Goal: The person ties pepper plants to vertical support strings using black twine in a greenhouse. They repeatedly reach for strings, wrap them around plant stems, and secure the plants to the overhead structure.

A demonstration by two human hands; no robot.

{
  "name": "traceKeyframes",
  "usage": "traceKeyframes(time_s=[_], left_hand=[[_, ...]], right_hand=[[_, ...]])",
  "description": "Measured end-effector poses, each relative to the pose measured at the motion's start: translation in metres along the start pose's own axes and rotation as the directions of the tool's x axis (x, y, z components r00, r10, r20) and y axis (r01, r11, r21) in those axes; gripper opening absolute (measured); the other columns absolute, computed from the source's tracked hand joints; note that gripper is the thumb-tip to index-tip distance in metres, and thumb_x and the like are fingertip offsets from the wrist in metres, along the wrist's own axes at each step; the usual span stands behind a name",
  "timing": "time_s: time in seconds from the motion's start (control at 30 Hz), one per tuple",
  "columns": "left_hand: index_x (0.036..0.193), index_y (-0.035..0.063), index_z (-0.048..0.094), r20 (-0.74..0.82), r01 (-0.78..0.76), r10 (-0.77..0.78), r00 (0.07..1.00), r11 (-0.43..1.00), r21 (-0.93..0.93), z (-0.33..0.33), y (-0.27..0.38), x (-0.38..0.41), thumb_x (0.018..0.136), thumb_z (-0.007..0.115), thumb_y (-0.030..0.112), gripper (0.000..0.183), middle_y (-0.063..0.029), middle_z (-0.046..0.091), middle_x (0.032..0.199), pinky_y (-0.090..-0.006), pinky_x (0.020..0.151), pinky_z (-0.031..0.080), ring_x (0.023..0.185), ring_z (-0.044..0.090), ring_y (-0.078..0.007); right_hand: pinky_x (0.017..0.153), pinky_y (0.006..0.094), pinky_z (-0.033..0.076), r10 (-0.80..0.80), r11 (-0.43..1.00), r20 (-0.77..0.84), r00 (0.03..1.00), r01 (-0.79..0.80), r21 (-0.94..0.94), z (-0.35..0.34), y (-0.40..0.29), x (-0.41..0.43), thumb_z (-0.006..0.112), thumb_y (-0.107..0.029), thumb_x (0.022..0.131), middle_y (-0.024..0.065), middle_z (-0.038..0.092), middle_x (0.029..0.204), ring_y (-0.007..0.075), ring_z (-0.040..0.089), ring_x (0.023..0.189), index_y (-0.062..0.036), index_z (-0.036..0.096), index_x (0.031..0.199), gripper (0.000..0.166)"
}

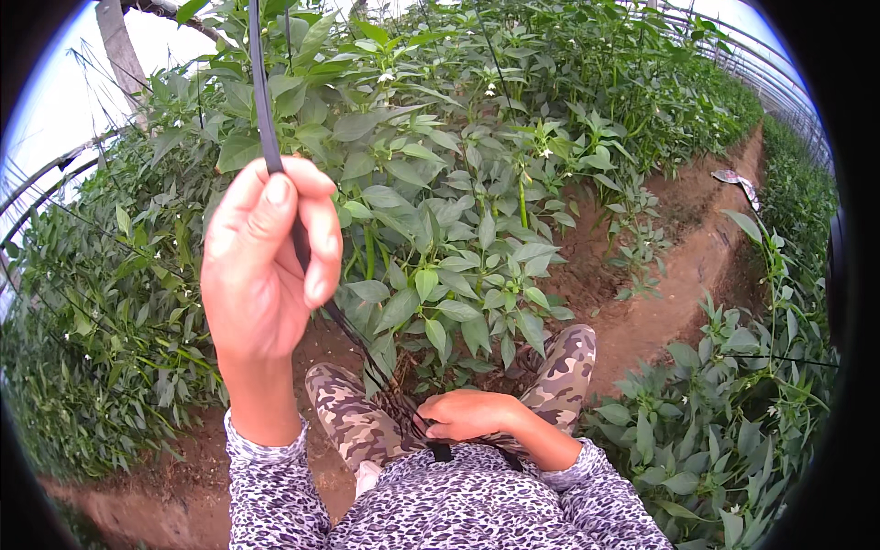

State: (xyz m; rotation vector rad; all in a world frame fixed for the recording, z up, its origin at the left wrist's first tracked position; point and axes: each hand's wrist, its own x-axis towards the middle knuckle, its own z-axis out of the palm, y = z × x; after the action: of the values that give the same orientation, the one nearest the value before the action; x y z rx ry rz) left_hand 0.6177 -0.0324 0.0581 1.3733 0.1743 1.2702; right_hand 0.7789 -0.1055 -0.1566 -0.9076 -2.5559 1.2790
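Observation:
My left hand [271, 240] is raised at the left, pinching a dark flat plastic strap or cord [260, 89] between thumb and forefinger. The cord runs up out of the top of the view and down through the palm. Below, several thin black strands [368, 361] slant towards my lap. My right hand [467, 414] lies low over my lap, its fingers around the lower end of the strands. A leafy pepper plant [454, 275] with long green peppers [522, 203] and small white flowers stands in front of my knees.
Dense pepper plants rise behind and at both sides. A bare soil path [653, 316] curves away to the upper right, with a crumpled wrapper [735, 180] on it. A post [122, 51] stands at the upper left. Thin dark cords hang among the plants. Greenhouse hoops arch overhead.

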Motion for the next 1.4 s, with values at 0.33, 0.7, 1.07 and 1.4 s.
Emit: traceKeyframes(time_s=[0.33, 0.7, 1.07, 1.4], left_hand=[[0.098, -0.0050, 0.057, -0.300, 0.230, 0.003, 0.954, 0.637, 0.736, -0.007, -0.061, -0.109, 0.087, 0.053, 0.013, 0.021, -0.0104, 0.059, 0.091, -0.0291, 0.071, 0.046, 0.082, 0.057, -0.0180], [0.118, -0.0044, 0.042, -0.255, -0.099, 0.467, 0.846, 0.609, 0.787, 0.021, -0.070, -0.065, 0.084, 0.061, 0.017, 0.044, -0.0182, 0.051, 0.114, -0.0329, 0.080, 0.047, 0.098, 0.055, -0.0241], [0.106, -0.0029, 0.049, -0.138, 0.065, 0.014, 0.990, 0.831, 0.553, 0.065, -0.124, 0.048, 0.081, 0.055, 0.002, 0.026, -0.0122, 0.054, 0.105, -0.0270, 0.079, 0.046, 0.093, 0.055, -0.0167], [0.113, -0.0004, 0.050, -0.274, 0.351, -0.221, 0.936, 0.656, 0.668, 0.006, -0.197, 0.124, 0.081, 0.055, 0.003, 0.033, -0.0091, 0.058, 0.106, -0.0268, 0.077, 0.047, 0.095, 0.056, -0.0140]], right_hand=[[0.053, 0.0215, 0.048, 0.202, 0.724, -0.811, 0.550, 0.474, 0.502, -0.120, 0.020, -0.094, 0.055, -0.010, 0.086, 0.0077, 0.062, 0.084, 0.0093, 0.057, 0.061, -0.0006, 0.057, 0.095, 0.013], [0.055, 0.0213, 0.048, 0.354, 0.766, -0.889, 0.291, 0.454, 0.454, -0.145, 0.100, -0.062, 0.054, -0.005, 0.083, 0.0066, 0.062, 0.083, 0.0089, 0.056, 0.064, -0.0009, 0.056, 0.092, 0.010], [0.063, 0.0227, 0.047, 0.379, 0.828, -0.925, -0.002, 0.447, 0.338, -0.197, 0.158, -0.030, 0.051, 0.001, 0.081, 0.0071, 0.062, 0.093, 0.0106, 0.058, 0.075, 0.0002, 0.057, 0.096, 0.016], [0.064, 0.0228, 0.046, 0.297, 0.836, -0.942, 0.153, 0.435, 0.334, -0.219, 0.172, -0.016, 0.049, -0.002, 0.081, 0.0025, 0.060, 0.091, 0.0066, 0.053, 0.071, -0.0019, 0.055, 0.112, 0.031]])
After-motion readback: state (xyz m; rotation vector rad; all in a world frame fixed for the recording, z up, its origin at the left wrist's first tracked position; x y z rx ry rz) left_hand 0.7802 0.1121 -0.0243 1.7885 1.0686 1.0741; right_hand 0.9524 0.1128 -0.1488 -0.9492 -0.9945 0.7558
